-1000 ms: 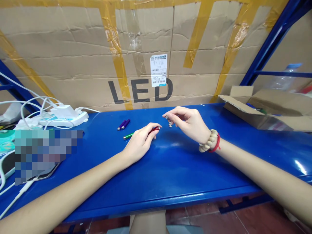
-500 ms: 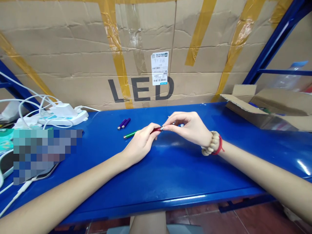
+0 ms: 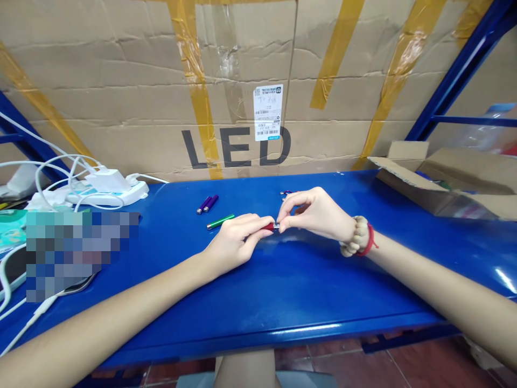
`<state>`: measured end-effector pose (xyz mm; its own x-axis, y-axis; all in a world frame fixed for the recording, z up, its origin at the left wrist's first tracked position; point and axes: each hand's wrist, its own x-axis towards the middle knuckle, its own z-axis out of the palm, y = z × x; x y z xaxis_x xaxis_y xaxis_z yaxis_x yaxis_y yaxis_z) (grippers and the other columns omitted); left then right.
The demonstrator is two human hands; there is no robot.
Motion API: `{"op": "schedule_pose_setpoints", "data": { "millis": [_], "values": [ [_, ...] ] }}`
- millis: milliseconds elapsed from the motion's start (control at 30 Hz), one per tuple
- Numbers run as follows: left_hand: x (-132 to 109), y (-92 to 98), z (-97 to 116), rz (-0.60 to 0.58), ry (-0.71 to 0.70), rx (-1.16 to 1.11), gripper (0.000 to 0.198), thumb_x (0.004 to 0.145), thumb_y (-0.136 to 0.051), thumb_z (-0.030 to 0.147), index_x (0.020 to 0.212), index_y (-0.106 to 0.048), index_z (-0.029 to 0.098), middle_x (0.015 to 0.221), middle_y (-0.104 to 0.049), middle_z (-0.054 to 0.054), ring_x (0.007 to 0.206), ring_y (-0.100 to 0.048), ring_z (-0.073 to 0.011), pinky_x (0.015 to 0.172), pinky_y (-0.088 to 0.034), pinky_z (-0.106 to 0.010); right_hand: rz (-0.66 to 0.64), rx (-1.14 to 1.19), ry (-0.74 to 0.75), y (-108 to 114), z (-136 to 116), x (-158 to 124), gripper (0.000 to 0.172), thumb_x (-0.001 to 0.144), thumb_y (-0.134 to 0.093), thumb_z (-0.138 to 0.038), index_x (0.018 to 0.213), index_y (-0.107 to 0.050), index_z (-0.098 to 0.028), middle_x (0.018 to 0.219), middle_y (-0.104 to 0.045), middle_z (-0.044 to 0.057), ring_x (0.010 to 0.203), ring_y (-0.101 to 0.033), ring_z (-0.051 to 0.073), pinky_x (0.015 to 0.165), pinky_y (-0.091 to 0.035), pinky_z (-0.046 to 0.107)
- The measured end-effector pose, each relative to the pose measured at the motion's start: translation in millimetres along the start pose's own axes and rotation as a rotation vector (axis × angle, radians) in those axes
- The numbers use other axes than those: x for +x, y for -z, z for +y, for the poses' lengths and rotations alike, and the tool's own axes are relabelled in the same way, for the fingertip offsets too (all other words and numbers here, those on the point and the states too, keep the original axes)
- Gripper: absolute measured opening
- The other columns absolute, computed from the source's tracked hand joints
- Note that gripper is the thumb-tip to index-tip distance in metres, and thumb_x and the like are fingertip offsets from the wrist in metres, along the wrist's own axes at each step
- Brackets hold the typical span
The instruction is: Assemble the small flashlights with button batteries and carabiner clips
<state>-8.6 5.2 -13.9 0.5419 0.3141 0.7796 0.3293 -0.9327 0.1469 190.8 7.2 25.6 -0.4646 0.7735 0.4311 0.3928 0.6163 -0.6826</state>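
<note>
While my left hand (image 3: pixel 234 237) clamps the red tube (image 3: pixel 267 227), well in from the bench's (image 3: pixel 242 302) front edge, my right hand (image 3: pixel 317 215) should hold the pinched silver tip (image 3: pixel 277 227) straight.

My left hand (image 3: pixel 232 240) covers most of the red tube (image 3: pixel 267 227); silver tip (image 3: pixel 277 227) at my right hand (image 3: pixel 317 215) too tiny to identify; forearms (image 3: pixel 121 312) cut off.

Single head-worn cam, looking forward and down from above the near side of the table (image 3: pixel 242 293), fairly close, hands (image 3: pixel 232 240) mid-frame, forearms (image 3: pixel 121 312) entering from both sides, LED carton (image 3: pixel 141 81) facing it across the top, floor (image 3: pixel 347 358) strip at bottom.
</note>
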Motion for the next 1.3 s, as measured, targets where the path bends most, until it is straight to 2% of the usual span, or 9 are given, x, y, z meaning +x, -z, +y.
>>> {"op": "schedule_pose_setpoints", "data": {
  "millis": [167, 267, 367, 533, 700, 833, 933, 1133, 1300],
  "values": [
    [0.7, 0.2, 0.0, 0.029, -0.052, 0.021, 0.017, 0.088, -0.052, 0.018, 0.092, -0.068, 0.013, 0.077, -0.070, -0.007, 0.066, -0.064, -0.0136, 0.064, -0.052, -0.024, 0.017, 0.021, -0.035, -4.6, -1.3, -3.4, 0.027, 0.065, -0.072, -0.044, 0.061, -0.067, -0.017, 0.065, -0.066, 0.002, 0.060, -0.058, 0.012, 0.059, -0.046, 0.025],
    [1.4, 0.4, 0.5, 0.077, -0.062, 0.023, 0.016, 0.086, -0.054, 0.016, 0.093, -0.068, 0.014, 0.080, -0.072, -0.006, 0.067, -0.065, -0.0132, 0.065, -0.053, -0.024, 0.004, 0.123, -0.182, -7.6, -3.6, -4.4, 0.028, 0.062, -0.074, -0.043, 0.064, -0.068, -0.016, 0.061, -0.064, 0.000, 0.049, -0.053, 0.009, 0.047, -0.043, 0.023],
    [1.3, 0.3, 0.7, 0.111, -0.045, 0.035, 0.016, 0.085, -0.055, 0.014, 0.094, -0.068, 0.015, 0.083, -0.073, -0.005, 0.067, -0.064, -0.0119, 0.066, -0.052, -0.024, -0.002, 0.243, -0.340, -11.3, -8.7, -4.4, 0.030, 0.057, -0.077, -0.042, 0.063, -0.067, -0.015, 0.056, -0.061, -0.001, 0.043, -0.049, 0.007, 0.043, -0.041, 0.022],
    [-0.1, -0.9, -1.2, 0.156, -0.012, 0.069, 0.017, 0.085, -0.056, 0.015, 0.096, -0.069, 0.016, 0.083, -0.073, -0.005, 0.067, -0.064, -0.0121, 0.065, -0.051, -0.024, 0.000, 0.490, -0.514, -17.0, -13.0, -4.1, 0.034, 0.053, -0.080, -0.042, 0.055, -0.062, -0.014, 0.059, -0.059, 0.000, 0.049, -0.047, 0.006, 0.040, -0.040, 0.018],
    [1.4, -1.3, -1.7, 0.127, 0.056, 0.044, 0.017, 0.084, -0.057, 0.017, 0.097, -0.069, 0.014, 0.081, -0.072, -0.006, 0.067, -0.064, -0.0131, 0.064, -0.051, -0.024, -0.016, 0.576, -0.574, -16.3, -6.3, -2.7, 0.034, 0.050, -0.082, -0.040, 0.059, -0.062, -0.013, 0.063, -0.059, 0.000, 0.053, -0.046, 0.005, 0.040, -0.038, 0.015],
    [3.7, -0.6, -1.1, 0.072, 0.148, 0.017, 0.017, 0.085, -0.056, 0.020, 0.094, -0.069, 0.014, 0.075, -0.070, -0.005, 0.061, -0.060, -0.0118, 0.057, -0.047, -0.022, -0.047, 0.538, -0.554, -14.9, -1.1, -1.0, 0.037, 0.052, -0.080, -0.043, 0.060, -0.061, -0.013, 0.063, -0.058, 0.000, 0.051, -0.045, 0.004, 0.040, -0.038, 0.015],
    [5.0, 0.1, -0.6, 0.044, 0.201, -0.015, 0.018, 0.086, -0.054, 0.021, 0.091, -0.070, 0.015, 0.070, -0.067, -0.004, 0.057, -0.056, -0.0105, 0.053, -0.045, -0.021, -0.048, 0.425, -0.472, -14.1, 0.1, -0.1, 0.039, 0.057, -0.076, -0.049, 0.061, -0.061, -0.013, 0.060, -0.058, 0.000, 0.048, -0.045, 0.004, 0.040, -0.039, 0.017],
    [6.9, 0.8, 0.7, 0.017, 0.327, -0.107, 0.019, 0.086, -0.052, 0.021, 0.092, -0.069, 0.013, 0.071, -0.066, -0.005, 0.059, -0.059, -0.0115, 0.054, -0.046, -0.021, 0.193, 0.003, -0.099, -2.8, 0.2, 1.0, 0.042, 0.061, -0.072, -0.053, 0.080, -0.067, -0.015, 0.065, -0.064, 0.002, 0.050, -0.053, 0.009, 0.048, -0.044, 0.024],
    [7.2, -0.2, -0.1, 0.010, 0.415, -0.184, 0.019, 0.085, -0.052, 0.023, 0.092, -0.066, 0.014, 0.081, -0.069, -0.006, 0.063, -0.063, -0.0129, 0.058, -0.050, -0.022, 0.351, -0.228, -0.036, 10.4, 4.4, 2.7, 0.037, 0.073, -0.063, -0.052, 0.083, -0.068, -0.017, 0.072, -0.068, 0.004, 0.054, -0.057, 0.012, 0.055, -0.046, 0.027]
  ]
}}
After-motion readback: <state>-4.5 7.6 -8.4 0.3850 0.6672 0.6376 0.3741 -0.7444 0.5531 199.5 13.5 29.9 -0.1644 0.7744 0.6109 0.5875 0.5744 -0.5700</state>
